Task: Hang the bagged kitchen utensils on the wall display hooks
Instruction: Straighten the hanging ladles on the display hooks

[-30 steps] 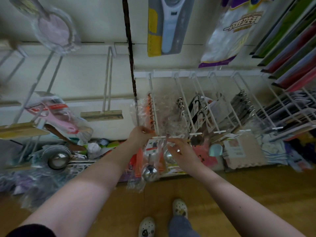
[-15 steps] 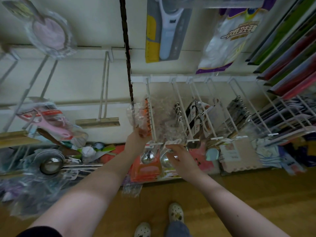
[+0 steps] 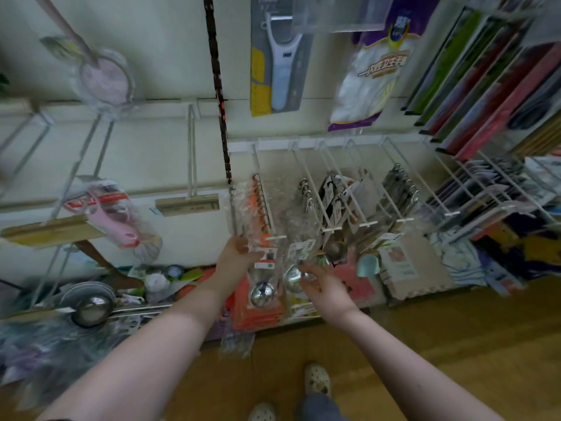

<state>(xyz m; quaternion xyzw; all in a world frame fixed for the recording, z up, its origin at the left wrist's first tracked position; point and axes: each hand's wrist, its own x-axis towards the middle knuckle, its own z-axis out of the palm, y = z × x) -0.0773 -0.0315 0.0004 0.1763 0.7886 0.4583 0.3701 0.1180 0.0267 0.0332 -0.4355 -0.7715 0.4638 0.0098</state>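
Wall carrying white wire hooks, which reach out just above the fingers. One bagged ladle hangs just below the left fingers, its top at a hook tip. A second ladle touches the right fingers. Left hand: fingers pinch the bag top. Right hand: fingers loosely spread against the bag.

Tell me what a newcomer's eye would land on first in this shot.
At centre, the left hand grips the top of a bagged ladle at the tip of a white wire hook, while the right hand touches a second bagged ladle beside it. Next come the carded peeler hanging high on the wall and the big steel ladle lying low on the left.
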